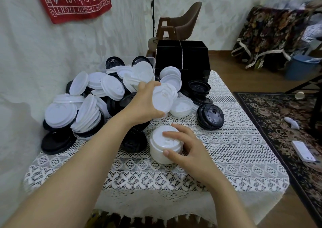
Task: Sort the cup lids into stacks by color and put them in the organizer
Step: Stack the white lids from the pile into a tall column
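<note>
A small table [226,151] under a white openwork lace cloth stands against a white draped wall, with a red printed cloth banner [71,1] hanging on the wall far left, a brown moulded chair [184,20] behind the table, and a dark floral rug [278,123] on the wooden floor to the right. A loose heap of round plastic cup lids [90,109], matte white and glossy black, fills the left and far side of the table. It crowds up against the square black organizer [167,57], which stands at the far edge and is split by thin dividers into four compartments. Short stacks of black ridged lids [210,117] sit to the right of the heap, and an upturned white lid [182,107] lies between them and the heap. The left grip [144,104] holds a white domed lid [163,98] tilted in the air over the heap's near edge. The right grip [188,149] rests on a neat stack of white lids [156,149] at the table's middle, fingers on top and thumb against its side. Another black stack [134,140] is just left of it.
</note>
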`<state>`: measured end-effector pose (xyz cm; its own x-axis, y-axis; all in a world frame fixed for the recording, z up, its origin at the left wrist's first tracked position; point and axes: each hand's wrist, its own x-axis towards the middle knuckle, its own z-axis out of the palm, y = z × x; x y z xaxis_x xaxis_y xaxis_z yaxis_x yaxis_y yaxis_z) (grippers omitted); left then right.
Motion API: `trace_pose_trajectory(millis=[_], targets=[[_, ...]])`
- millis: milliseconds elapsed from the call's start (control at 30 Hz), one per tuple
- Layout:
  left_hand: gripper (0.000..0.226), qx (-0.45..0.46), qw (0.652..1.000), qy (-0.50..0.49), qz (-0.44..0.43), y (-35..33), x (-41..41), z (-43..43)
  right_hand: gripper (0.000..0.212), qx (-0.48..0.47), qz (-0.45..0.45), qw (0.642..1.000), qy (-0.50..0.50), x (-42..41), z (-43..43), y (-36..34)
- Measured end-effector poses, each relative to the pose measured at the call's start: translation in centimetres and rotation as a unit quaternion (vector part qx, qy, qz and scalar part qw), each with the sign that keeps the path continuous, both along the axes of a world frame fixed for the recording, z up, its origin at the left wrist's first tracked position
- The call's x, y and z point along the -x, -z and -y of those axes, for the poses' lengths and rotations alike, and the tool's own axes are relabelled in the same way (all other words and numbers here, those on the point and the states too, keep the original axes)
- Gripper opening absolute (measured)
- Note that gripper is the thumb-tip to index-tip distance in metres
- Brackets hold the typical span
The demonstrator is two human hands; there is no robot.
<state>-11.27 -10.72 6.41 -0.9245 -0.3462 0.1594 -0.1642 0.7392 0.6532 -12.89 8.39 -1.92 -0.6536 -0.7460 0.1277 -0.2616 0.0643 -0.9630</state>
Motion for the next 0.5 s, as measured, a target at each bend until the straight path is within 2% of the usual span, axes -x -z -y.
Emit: trace_pose_trajectory(millis=[333, 400, 500], targets=[[0.084, 0.053, 0.998, 0.016, -0.04, -0.1, 0.1, -0.2, 0.037, -0.004, -0.002, 1.0, -0.001, -0.1, 0.1, -0.3], [0.08, 0.02, 0.998, 0.017, -0.056, -0.2, -0.2, -0.3, 0.037, -0.005, -0.005, 1.0, -0.002, -0.1, 0.1, -0.3], [0.073, -0.116, 0.99, 0.03, -0.073, -0.4, -1.0, -0.5, 0.037, -0.006, -0.005, 1.0, -0.002, -0.1, 0.0, -0.3]])
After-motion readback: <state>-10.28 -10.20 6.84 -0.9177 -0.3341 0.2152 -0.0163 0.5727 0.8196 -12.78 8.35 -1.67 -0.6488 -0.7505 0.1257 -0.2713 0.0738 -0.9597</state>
